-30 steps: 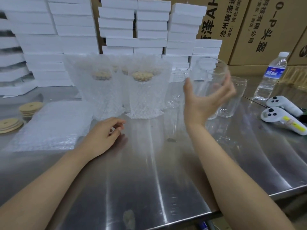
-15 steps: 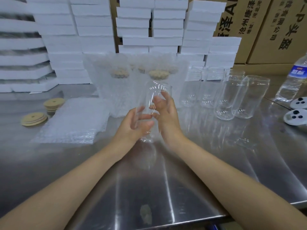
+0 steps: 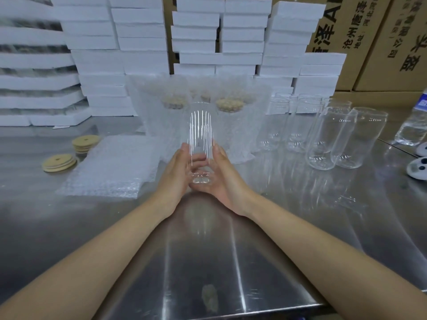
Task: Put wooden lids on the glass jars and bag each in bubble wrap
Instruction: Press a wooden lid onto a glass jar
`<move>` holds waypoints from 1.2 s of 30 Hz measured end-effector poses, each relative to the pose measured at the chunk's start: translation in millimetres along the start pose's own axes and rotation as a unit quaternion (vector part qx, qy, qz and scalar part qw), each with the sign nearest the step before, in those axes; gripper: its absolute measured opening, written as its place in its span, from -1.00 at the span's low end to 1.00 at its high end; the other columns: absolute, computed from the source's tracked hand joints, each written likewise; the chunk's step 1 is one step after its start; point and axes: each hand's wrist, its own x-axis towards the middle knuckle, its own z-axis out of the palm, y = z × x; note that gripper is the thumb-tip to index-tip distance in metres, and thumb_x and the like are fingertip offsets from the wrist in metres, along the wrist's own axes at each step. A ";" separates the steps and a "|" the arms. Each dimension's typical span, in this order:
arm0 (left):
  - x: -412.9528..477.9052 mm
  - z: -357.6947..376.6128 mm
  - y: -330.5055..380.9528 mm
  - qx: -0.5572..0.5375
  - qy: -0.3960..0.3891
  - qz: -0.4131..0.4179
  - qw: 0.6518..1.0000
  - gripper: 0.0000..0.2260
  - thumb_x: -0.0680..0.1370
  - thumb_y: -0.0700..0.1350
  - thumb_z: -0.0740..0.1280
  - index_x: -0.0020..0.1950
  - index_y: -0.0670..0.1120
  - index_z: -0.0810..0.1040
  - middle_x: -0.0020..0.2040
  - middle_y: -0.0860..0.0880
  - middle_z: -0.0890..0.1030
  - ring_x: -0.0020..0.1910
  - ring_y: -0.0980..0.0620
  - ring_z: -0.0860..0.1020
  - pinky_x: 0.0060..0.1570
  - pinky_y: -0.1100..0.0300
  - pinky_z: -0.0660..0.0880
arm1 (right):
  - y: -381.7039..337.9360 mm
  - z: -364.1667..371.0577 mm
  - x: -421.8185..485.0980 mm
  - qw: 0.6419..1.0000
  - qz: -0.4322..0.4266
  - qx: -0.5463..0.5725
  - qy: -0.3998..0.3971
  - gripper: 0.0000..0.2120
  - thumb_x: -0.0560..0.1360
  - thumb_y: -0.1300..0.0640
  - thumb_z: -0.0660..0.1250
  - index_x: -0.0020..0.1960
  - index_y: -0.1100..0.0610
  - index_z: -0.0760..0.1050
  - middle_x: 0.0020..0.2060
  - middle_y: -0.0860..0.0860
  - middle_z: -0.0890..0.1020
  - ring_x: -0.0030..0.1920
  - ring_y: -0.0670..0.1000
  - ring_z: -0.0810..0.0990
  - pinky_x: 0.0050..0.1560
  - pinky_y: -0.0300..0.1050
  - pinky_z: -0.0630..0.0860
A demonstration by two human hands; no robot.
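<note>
Settling lower on the glass jar (image 3: 200, 144), left hand (image 3: 175, 173) and right hand (image 3: 228, 180) are clasping its base; keeping it upright should be easing lidding.

White foam boxes (image 3: 196, 42) stacked before cardboard cartons (image 3: 381, 42); a water bottle (image 3: 413, 125) stands near white controllers (image 3: 418, 168)

Stainless steel table (image 3: 231, 262) – brushed top, bright streaks of reflected light, front edge in view. Along the back: stacks of white foam boxes (image 3: 143, 35), several columns wide. Behind them, brown cardboard cartons (image 3: 369, 42) with black printed characters. Far right edge – water bottle (image 3: 413, 125), white controllers (image 3: 418, 167).
</note>
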 end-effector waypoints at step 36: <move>52.1 -258.3 38.4 0.598 0.360 -0.087 0.710 -0.62 0.52 -0.06 0.36 0.24 -0.26 0.43 0.24 -0.39 0.45 0.26 -0.39 0.36 0.22 -0.13 0.34 | -1.8 -32.7 13.4 0.965 -0.080 -0.209 0.138 -0.23 0.38 0.06 0.51 0.48 -0.07 0.22 0.18 -0.07 0.47 -0.01 -0.28 0.58 -0.03 -0.36 0.51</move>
